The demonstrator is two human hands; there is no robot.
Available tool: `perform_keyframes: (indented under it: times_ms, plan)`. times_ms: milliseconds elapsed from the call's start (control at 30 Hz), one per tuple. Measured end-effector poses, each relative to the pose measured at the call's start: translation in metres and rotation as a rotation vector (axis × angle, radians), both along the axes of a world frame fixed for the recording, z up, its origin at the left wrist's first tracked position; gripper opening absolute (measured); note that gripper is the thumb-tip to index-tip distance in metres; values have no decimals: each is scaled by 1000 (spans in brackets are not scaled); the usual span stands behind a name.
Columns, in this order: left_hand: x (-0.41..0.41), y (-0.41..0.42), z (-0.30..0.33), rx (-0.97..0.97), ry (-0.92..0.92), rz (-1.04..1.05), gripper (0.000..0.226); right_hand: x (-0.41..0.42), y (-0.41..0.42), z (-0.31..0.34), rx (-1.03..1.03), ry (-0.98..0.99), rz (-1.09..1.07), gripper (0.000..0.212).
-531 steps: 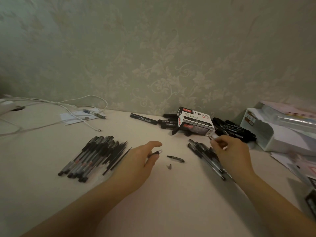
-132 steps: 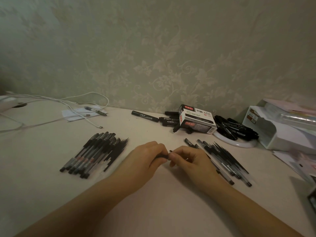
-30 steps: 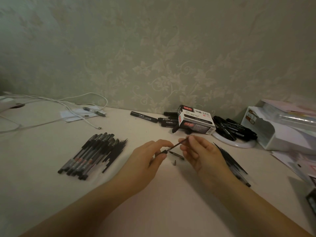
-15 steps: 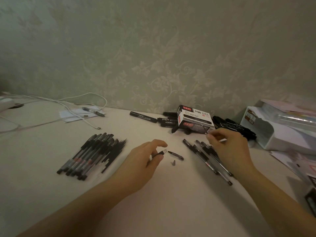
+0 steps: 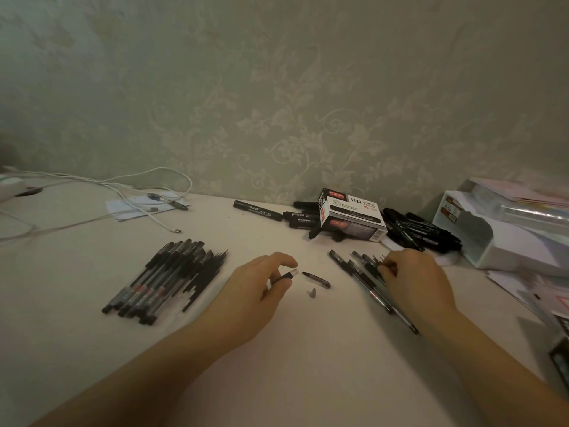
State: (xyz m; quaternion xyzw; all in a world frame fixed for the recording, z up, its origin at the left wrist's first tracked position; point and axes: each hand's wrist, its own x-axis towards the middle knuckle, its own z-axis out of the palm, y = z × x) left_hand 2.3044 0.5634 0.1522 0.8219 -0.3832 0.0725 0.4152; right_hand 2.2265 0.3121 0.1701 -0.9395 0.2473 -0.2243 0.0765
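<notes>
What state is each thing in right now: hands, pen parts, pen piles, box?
Left hand: pinches the clear pen barrel with black grip.
Right hand: fingers curled on the right pile of black pens; grasp unclear.
Black pen cap: off, lying on the table.
Small dark cone tip: detached, loose beside the cap.
Left pile of black pens: side by side, untouched.
White cardboard marker box: lying on black markers.

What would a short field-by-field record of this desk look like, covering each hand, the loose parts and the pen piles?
left hand: pinches a pen barrel just above the table
right hand: fingers curled over the right pen pile; grip unclear
loose parts: pen cap and tip piece, lying between the hands
left pen pile: untouched
marker box: by the wall, among black markers
</notes>
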Motion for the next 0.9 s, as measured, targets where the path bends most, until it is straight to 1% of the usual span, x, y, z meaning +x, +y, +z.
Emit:
perform_keyframes:
  times_ms: [67,167,300,400,500,567,800,900]
  plan:
    - [1,1,1,5,0,25,24,0,2,1,-42,-13,3,17]
    - [8,5,3,58,-19,146,21,2,9,4,-70,-118,84,14]
    - [26,23,10,159,-122,428,17,6,36,3,60,-292,339,9]
    - [37,41,15,288,-140,597,17,5,56,-7,85,-358,418,9]
    - [40,49,17,428,-59,627,19,3,64,-16,36,-337,442,12]
    - [40,50,18,485,-46,636,16,3,64,-19,25,-329,465,13]
    - [40,50,15,512,-75,625,15,3,65,-22,3,-302,488,14]
    - [41,51,15,522,-86,619,18,3,64,-22,5,-302,483,13]
